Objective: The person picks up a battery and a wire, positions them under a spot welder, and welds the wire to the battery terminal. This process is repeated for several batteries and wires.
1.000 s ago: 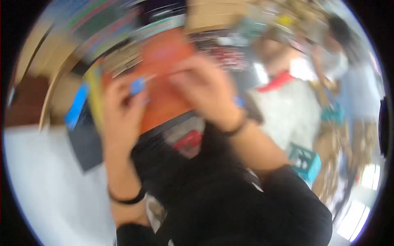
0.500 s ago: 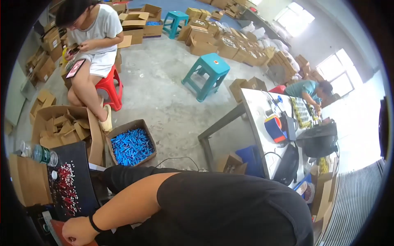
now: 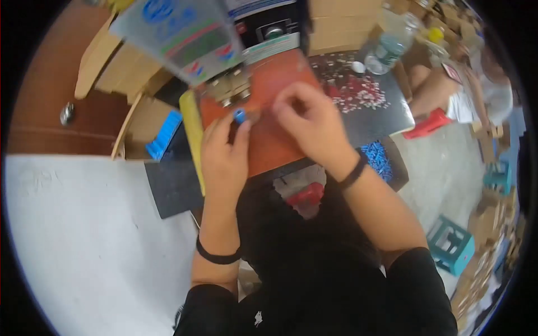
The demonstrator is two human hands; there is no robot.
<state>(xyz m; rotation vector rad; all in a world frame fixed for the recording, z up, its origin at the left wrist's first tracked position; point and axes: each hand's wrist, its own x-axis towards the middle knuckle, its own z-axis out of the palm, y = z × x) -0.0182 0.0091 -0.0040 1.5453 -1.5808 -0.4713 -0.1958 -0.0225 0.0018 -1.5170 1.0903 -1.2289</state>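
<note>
A small blue cylinder (image 3: 240, 116), which looks like a battery cell, is pinched between the thumb and fingers of my left hand (image 3: 224, 154). Just above it are the metal jaws (image 3: 228, 89) of a grey bench machine (image 3: 196, 42). My right hand (image 3: 314, 126) is to the right, thumb and forefinger brought together. Blur hides what they grip, though a thin reddish strand seems to run toward the cell. Both hands are over an orange-red mat (image 3: 274, 145).
Left of the mat, a cardboard box (image 3: 134, 126) holds a row of blue pieces (image 3: 165, 134). Small red, white-tipped parts (image 3: 358, 92) are scattered on a black board (image 3: 372, 124) beside a plastic bottle (image 3: 386, 53). Farther right sit a carton of blue cylinders (image 3: 378, 159), a seated person and a teal stool (image 3: 451, 243).
My view has swung left from the room to the bench. Both hands now show over the mat, the left with a blue cell; earlier only one hand was visible, at the lower left.
</note>
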